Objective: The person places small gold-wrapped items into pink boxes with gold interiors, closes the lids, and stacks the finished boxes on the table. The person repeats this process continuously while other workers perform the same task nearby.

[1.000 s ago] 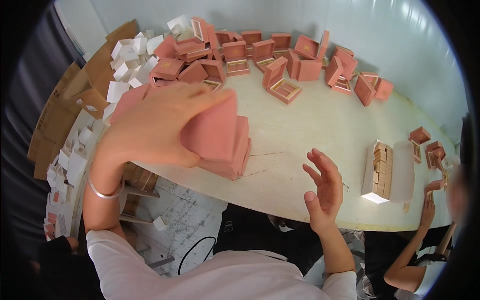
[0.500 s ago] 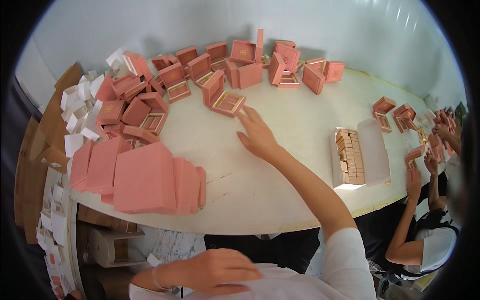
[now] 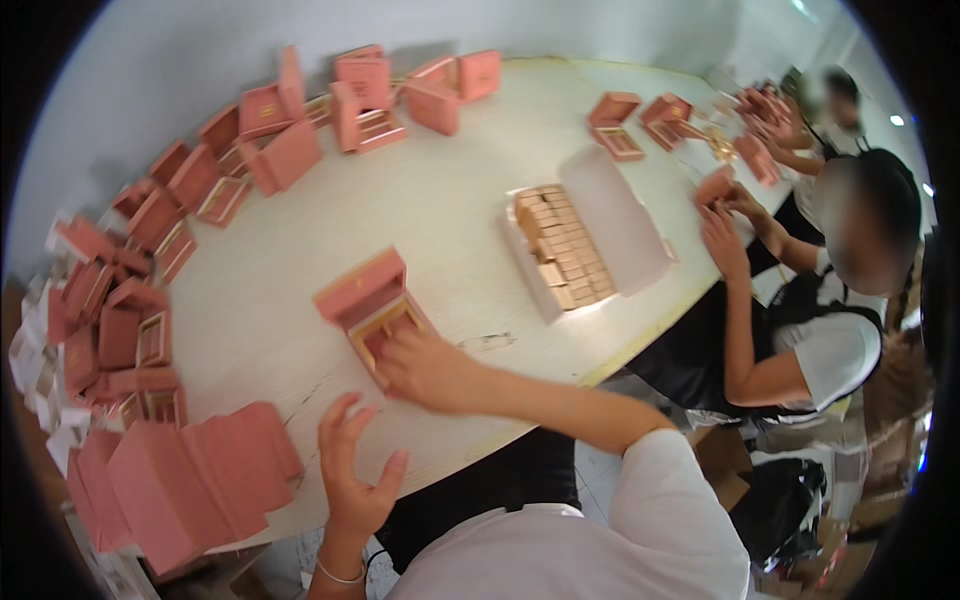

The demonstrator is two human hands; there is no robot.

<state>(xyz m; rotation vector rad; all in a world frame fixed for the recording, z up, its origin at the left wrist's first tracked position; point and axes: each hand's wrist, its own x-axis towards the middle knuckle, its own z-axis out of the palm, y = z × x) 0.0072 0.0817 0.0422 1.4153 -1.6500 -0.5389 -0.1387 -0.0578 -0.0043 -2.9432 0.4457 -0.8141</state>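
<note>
Open pink box: the open pink box point(image 3: 367, 290) is lying on the desk point(image 3: 480, 130), left of the white carton point(image 3: 615, 220), its lid standing raised over a gold-edged tray.
Just changed: it is now sitting nearer the wearer, apparently the box the right hand was touching half a second ago, so both hands are now having it within easy reach.
Right hand: the right hand point(image 3: 430, 370) is dipping its bunched fingers into the tray; whether they are gripping anything, I cannot tell.
Left hand: the left hand point(image 3: 355, 475) is hovering empty, lower left of the carton, thumb and fingers spreading wide, seemingly not touching the box.
Gold-coloured blocks: the blocks point(image 3: 565, 245) are filling the carton in rows.
Pink stack: a stack of pink pieces point(image 3: 190, 470) is leaning far to the carton's left.
Co-worker: a person right of the carton is handling another pink box point(image 3: 715, 185).
</note>
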